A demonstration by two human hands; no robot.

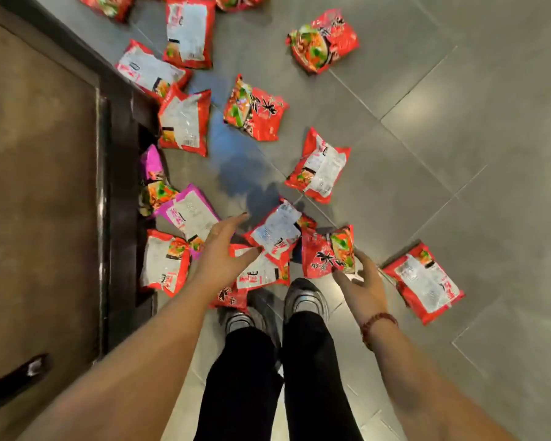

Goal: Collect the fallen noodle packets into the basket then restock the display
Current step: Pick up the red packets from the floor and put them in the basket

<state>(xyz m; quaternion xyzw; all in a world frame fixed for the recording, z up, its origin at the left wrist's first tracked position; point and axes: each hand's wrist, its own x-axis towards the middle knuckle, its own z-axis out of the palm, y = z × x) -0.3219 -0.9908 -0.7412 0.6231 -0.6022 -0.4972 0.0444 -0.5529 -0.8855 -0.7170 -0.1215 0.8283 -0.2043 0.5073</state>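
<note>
Several red noodle packets lie scattered on the grey tiled floor, among them one face down point(275, 229) just ahead of my feet, one further out point(318, 165) and one at the right point(425, 283). Two pink packets point(188, 211) lie against the display base. My left hand point(223, 253) reaches forward with fingers spread, hovering over the pile near the face-down packet and holding nothing. My right hand point(363, 281) pinches the lower right edge of a red packet point(322, 253) that stands tilted up. No basket is in view.
The dark display base point(121, 186) and its brown shelf surface point(39, 170) run along the left. My shoes point(304, 300) stand right behind the nearest packets, one packet partly under my left forearm. More packets lie far ahead point(323, 39). Bare tiles extend to the right.
</note>
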